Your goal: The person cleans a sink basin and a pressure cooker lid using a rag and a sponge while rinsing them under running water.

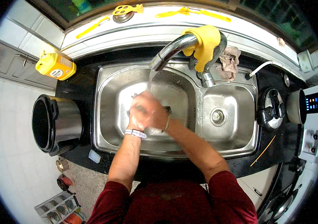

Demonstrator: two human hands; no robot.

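1. Reaching up from the lower edge of the frame, two forearms in maroon sleeves (230, 194) lead to the left hand (138, 116), with a pale strap (136, 133) at its wrist, and the right hand (155, 112), with a thin band at its own.
2. The hands meet near the centre of the frame, blurred and overlapping. How far open either grip is, and whether it has hold of anything, I cannot tell.
3. Along the near part of the black bench (237, 171) lie a small pale piece (94, 156) at lower left and a thin stick (262, 151) at lower right.
4. A dark object (168, 109) shows partly from behind the hands, within the large basin (108, 128) of the steel sink; its kind is hidden.
5. A tall steel pot (68, 123) stands at left; a pressure-cooker lid (272, 106) with a black handle lies at right. The small basin (237, 130), right of centre, has a round drain strainer (217, 117).
6. Above the hands, a stream of water (150, 83) falls from the chrome faucet (176, 45), over which a yellow cloth (207, 39) is draped. A brownish rag (229, 63) sits just right of it.
7. At upper left stands a yellow jug (56, 66); yellow-handled utensils (187, 13) lie on the windowsill (155, 19) along the top.
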